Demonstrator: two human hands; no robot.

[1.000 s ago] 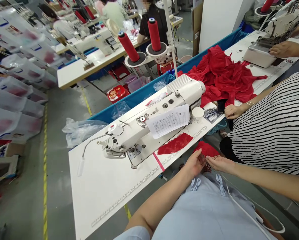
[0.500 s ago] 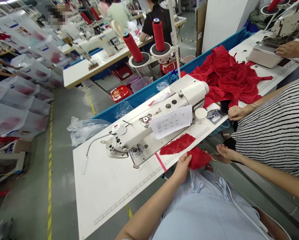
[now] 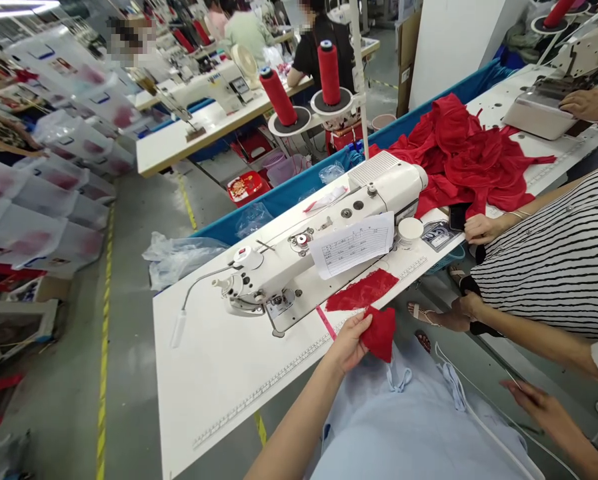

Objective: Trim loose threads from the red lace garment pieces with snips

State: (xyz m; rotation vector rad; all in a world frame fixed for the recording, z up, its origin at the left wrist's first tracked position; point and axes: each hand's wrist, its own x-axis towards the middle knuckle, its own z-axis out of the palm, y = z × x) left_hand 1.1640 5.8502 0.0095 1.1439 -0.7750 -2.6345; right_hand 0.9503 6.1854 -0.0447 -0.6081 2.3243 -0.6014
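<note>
My left hand pinches a small red fabric piece at the table's front edge, over my light blue apron. A flat red lace piece lies on the table just beyond it, beside the sewing machine. Low at the right, my right hand is partly blurred. Its closed fingers have a thin metal tool sticking out; the tool's exact kind is unclear. A paper sheet with a handwritten table hangs against the machine's arm.
A co-worker in a striped top stands close at the right, one hand by a phone. Heaped red garments cover the table behind. Thread cones stand beyond the machine. A white tape roll and plastic bags lie nearby.
My left hand has drawn the red fabric piece slightly left and down, and the piece has turned. My right hand has come into view at lower right. The co-worker's nearer hand has pulled back.
</note>
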